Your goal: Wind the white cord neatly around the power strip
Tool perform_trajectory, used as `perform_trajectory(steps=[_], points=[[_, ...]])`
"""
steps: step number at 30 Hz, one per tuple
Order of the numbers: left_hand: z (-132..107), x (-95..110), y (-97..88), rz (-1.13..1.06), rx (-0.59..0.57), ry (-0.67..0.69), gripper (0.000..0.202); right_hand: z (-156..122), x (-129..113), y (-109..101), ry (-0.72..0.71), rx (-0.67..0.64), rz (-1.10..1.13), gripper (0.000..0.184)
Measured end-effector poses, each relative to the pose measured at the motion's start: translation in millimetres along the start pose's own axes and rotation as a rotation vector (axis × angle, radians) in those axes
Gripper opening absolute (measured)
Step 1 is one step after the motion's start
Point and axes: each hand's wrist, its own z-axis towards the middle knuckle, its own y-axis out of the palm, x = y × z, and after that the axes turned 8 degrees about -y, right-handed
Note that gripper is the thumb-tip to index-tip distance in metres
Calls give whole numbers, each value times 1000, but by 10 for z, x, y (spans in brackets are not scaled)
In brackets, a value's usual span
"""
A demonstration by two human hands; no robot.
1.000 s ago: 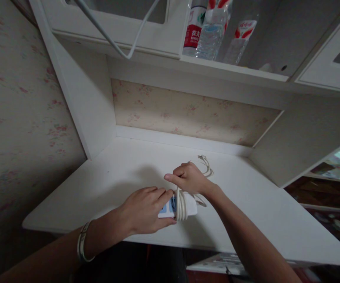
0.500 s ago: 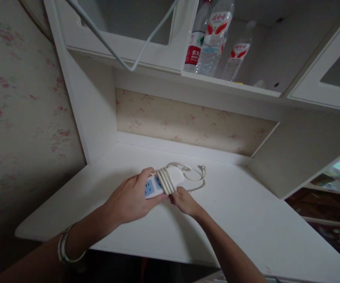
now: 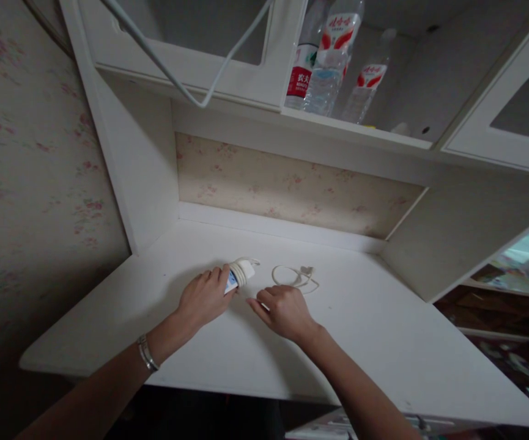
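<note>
A white power strip [image 3: 247, 267] with blue socket faces is gripped in my left hand [image 3: 207, 295], its near end covered by the fingers. Pale cord [image 3: 237, 274] is wound in several turns around the strip. My right hand [image 3: 285, 310] is closed just right of it, apart from the strip, with the thumb pointing left. Loose cord [image 3: 275, 269] runs from behind the right-hand fingers in a loop over the desktop, ending near the plug [image 3: 307, 270]. The part of the cord inside the right hand is hidden.
Both hands are over a white desktop [image 3: 360, 342]. Above hang cabinets, with plastic bottles [image 3: 328, 67] on an open shelf [image 3: 360, 131]. A pale cable [image 3: 200, 101] dangles in front of the cabinet door. Side panels [image 3: 136, 159] bound the desk recess.
My right hand has come away from the wound cord and turned, its knuckles now upward. My left hand and the strip have shifted left. The loose cord loop now lies apart from the strip.
</note>
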Motion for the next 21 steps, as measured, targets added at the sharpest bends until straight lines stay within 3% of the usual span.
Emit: perform_trajectory(steps=[6, 10, 15, 21], points=[[-59, 48, 14, -61, -55, 72, 40, 83, 105, -92, -82, 73, 16, 49], [-164, 144, -30, -122, -128, 264, 38, 193, 162, -158, -89, 104, 25, 55], [-359, 284, -291, -231, -182, 445, 44, 320, 302, -194, 1, 112, 136, 60], [-423, 343, -689, -355, -161, 477, 44, 293, 422, -10, 237, 114, 412, 70]])
